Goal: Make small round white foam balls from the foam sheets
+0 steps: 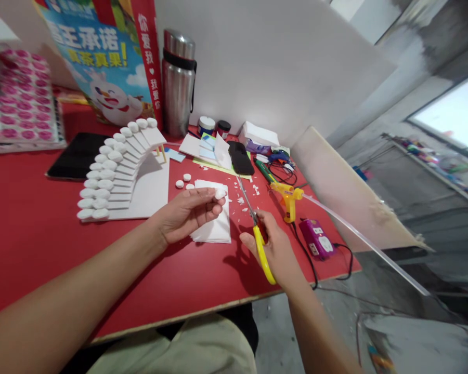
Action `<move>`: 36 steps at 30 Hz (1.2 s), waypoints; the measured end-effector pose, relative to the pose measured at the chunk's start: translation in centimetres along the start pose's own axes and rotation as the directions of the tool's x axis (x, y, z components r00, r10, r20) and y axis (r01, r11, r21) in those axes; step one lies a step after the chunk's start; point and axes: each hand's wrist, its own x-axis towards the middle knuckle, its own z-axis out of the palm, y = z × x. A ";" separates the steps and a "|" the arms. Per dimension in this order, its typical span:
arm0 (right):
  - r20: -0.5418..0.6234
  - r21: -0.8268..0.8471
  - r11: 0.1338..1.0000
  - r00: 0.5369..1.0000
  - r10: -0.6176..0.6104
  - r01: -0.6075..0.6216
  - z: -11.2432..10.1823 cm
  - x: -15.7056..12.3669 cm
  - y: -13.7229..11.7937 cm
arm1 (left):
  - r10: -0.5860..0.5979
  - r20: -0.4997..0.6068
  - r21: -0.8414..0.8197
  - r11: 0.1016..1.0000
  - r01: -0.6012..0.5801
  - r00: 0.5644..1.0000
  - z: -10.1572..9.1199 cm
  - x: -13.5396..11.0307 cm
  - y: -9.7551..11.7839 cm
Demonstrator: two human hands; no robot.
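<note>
My left hand (pixel 187 213) is closed in a pinch on a small round white foam piece (pixel 220 193), held just above a white foam sheet (pixel 214 226) on the red table (pixel 31 228). My right hand (pixel 275 249) grips yellow-handled scissors (pixel 257 234), blades pointing up and away towards the black case. Three loose white foam discs (pixel 184 181) lie beside the sheet. To the left stands a white foam staircase model (pixel 120 171) with rows of white discs along its steps.
A yellow glue gun (pixel 288 200) with a long clear glue stick (pixel 366 241), a purple power strip (pixel 317 238), a steel flask (pixel 178 83), a black case (pixel 241 157), paint jars (pixel 206 124), foam scraps, a dark tablet (pixel 76 156) and a printed poster (pixel 101 57) crowd the table.
</note>
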 end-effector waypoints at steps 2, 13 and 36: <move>0.003 0.001 1.000 1.000 0.006 -0.006 0.1 0.0 0.0 | 0.009 0.009 -0.004 1.000 -0.009 1.000 0.0 0.0 0.1; 0.021 0.000 0.998 0.998 -0.060 0.060 -0.3 -0.2 -0.4 | 0.093 -0.047 0.013 0.996 -0.092 0.995 -0.2 0.3 -0.3; 0.002 -0.356 0.911 0.975 -0.223 0.209 0.6 0.3 -2.4 | 0.125 0.020 0.107 0.986 -0.126 0.992 0.0 0.4 -0.7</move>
